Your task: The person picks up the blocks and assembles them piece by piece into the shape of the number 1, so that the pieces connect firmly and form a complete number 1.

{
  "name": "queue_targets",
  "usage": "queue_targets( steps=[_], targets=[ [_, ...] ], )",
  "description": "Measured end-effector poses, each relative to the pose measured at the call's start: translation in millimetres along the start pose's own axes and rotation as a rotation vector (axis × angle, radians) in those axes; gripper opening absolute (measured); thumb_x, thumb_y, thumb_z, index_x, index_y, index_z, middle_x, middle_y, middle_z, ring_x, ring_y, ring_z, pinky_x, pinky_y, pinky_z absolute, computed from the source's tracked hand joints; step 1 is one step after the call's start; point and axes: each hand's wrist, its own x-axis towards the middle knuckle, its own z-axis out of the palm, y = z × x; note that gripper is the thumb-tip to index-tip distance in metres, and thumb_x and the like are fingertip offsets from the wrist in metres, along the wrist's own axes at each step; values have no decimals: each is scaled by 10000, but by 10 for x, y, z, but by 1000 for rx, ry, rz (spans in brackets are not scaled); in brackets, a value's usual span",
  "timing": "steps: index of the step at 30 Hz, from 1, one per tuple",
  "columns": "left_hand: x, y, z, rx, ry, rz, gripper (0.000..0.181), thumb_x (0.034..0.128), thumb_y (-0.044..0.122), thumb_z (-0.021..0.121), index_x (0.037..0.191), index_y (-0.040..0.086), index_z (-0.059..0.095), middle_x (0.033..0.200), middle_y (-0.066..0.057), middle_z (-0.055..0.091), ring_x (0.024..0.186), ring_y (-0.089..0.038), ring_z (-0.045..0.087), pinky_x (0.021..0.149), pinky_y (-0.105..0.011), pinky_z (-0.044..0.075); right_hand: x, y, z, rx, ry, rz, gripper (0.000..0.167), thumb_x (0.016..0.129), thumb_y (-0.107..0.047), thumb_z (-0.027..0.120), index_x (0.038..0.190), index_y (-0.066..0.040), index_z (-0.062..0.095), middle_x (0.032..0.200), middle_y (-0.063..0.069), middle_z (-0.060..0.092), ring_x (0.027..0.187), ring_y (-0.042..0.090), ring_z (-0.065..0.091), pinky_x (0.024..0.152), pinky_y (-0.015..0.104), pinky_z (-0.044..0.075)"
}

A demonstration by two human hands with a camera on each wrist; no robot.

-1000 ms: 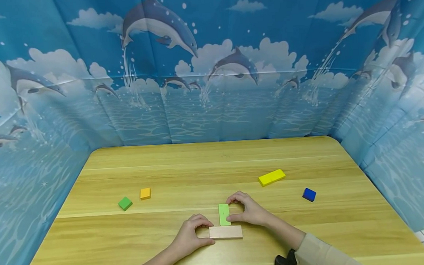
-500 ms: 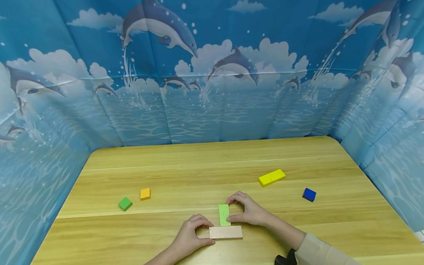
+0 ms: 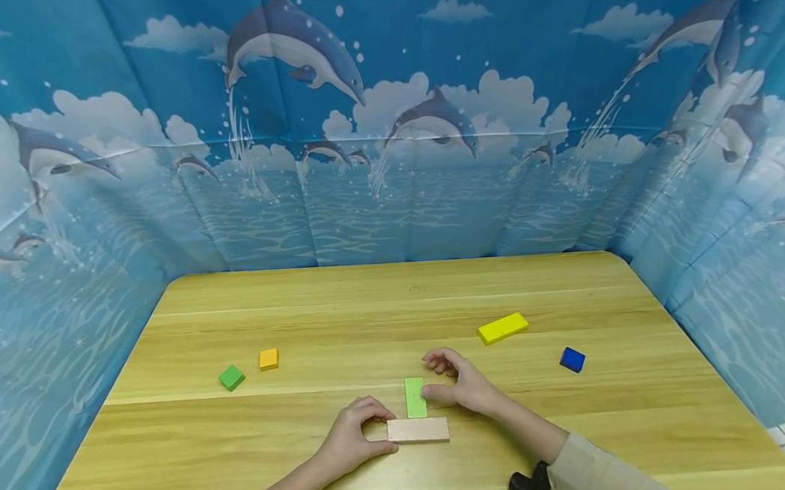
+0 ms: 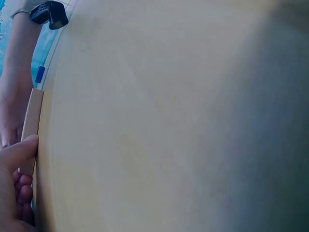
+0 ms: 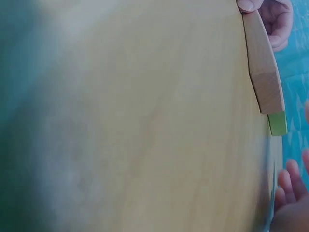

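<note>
A plain wooden block (image 3: 419, 430) lies flat on the table, its long side running left to right. My left hand (image 3: 354, 436) pinches its left end between thumb and fingers; the left wrist view shows the thumb (image 4: 30, 141) against the block's edge. Directly behind it lies a light green block (image 3: 415, 398), end-on against the wooden one. My right hand (image 3: 465, 387) stands at its right with fingers spread from the thumb. In the head view the thumb overlaps the green block's right edge, but the right wrist view shows the fingers (image 5: 286, 183) apart from it.
Farther back on the table (image 3: 342, 300) lie a yellow block (image 3: 503, 328) and a blue block (image 3: 572, 359) at right. An orange block (image 3: 268, 359) and a darker green block (image 3: 232, 377) are at left. A black device (image 3: 530, 484) sits by the right sleeve.
My right hand has let go of the light green block; its fingers have lifted away from the far end. The left hand and both middle blocks have stayed in place.
</note>
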Motion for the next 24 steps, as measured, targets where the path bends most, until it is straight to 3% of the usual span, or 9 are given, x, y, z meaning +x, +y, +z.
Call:
queue_targets(
  steps=[4,10,15,19,24],
  targets=[
    [3,0,4,-11,3,-16,323,640,210,824,921,150,678,910,93,615,868,-98,527,795,-244,450,5,-68,-71,19,205,-5,513,770,-119,729,1200,18,486,1061,176,521,945,278,457,804,316,381],
    [1,-4,10,-13,8,-8,327,633,199,829,921,151,680,907,93,617,865,-102,530,788,-242,451,-44,-273,-239,14,478,-90,549,748,-1,720,1203,112,434,1084,292,452,968,422,402,799,446,319],
    [2,-19,13,1,8,0,335,629,183,829,927,145,681,905,112,611,865,-64,521,787,-237,452,-4,-39,-407,-65,645,-78,609,739,-40,744,1241,61,416,1107,256,437,972,352,402,808,409,314],
    [0,-23,13,2,1,-8,339,626,175,829,930,148,681,908,124,607,868,-49,515,792,-238,450,5,164,-523,-99,740,-7,668,736,-66,753,1276,56,378,1136,239,415,991,332,392,841,402,317],
    [-3,-13,8,-1,1,-12,338,624,167,829,927,149,680,905,127,605,864,-47,511,790,-237,451,-21,300,-620,-99,769,45,748,732,-52,749,1316,82,300,1162,258,376,1014,357,382,880,423,325]
  ],
)
